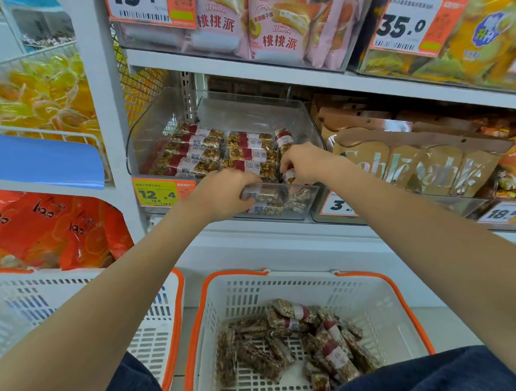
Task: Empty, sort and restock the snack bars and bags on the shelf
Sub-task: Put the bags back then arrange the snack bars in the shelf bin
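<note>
snack bars (246,153) flat, clear-wrapped, in clear plastic bin (153,125); left hand (221,193) grips bin rim, right hand (302,161) pinches one bar.

Bare forearms, no sleeves showing, no watch or rings on either wrist; dark blue denim trousers (438,380) over both knees.

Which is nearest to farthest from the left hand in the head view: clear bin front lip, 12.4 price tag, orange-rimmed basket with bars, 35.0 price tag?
From the left hand:
1. Clear bin front lip: the fingers are on it.
2. 12.4 price tag: just to its left, on the shelf edge.
3. Orange-rimmed basket with bars: below, on the floor.
4. 35.0 price tag: upper shelf, far right.
</note>
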Demonstrator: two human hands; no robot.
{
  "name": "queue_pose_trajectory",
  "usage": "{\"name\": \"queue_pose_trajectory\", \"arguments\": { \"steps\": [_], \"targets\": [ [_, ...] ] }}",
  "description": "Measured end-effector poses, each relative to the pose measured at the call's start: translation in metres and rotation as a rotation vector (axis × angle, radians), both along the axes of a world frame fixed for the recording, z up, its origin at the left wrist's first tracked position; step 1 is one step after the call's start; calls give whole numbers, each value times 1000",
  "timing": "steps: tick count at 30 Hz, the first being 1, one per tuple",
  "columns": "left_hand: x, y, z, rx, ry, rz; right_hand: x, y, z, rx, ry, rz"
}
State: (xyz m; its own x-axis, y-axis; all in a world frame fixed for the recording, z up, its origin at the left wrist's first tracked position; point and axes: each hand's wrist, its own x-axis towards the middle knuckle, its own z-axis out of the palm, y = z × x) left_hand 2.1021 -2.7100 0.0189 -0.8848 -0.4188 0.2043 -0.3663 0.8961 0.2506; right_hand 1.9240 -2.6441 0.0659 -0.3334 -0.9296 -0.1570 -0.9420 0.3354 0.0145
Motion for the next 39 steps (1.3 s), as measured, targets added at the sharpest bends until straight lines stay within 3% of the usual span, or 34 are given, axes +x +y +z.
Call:
{"name": "queue_pose_trajectory", "arguments": {
  "steps": [10, 17, 20, 24, 28, 30, 33, 36, 39],
  "targets": [
    [1, 10, 6, 27, -98, 44, 20, -2, 15, 256, 109, 20],
    [1, 9, 5, 39, -102, 45, 8, -4, 22, 211, -87, -63],
    [1, 9, 4, 44, -120, 54, 9, 1, 15, 144, -21, -33],
    [3, 14, -3, 19, -73, 66, 14, 16, 8, -73, -39, -22],
    [10, 28, -17, -98, 316, 49, 32, 75, -29, -720, -103, -24],
    [13, 45, -36, -259, 440, 63, 46, 103, -70, -807, -221, -74],
    [20, 82, -101, -109, 382, 130, 53, 123, -146, -538, -458, -256],
    [36, 116, -187, 247, 101, 271, 52, 148, -227, -183, -641, -417],
    [49, 138, -259, 575, -130, 398, 53, 174, -295, 155, -791, -423]
  ]
}}
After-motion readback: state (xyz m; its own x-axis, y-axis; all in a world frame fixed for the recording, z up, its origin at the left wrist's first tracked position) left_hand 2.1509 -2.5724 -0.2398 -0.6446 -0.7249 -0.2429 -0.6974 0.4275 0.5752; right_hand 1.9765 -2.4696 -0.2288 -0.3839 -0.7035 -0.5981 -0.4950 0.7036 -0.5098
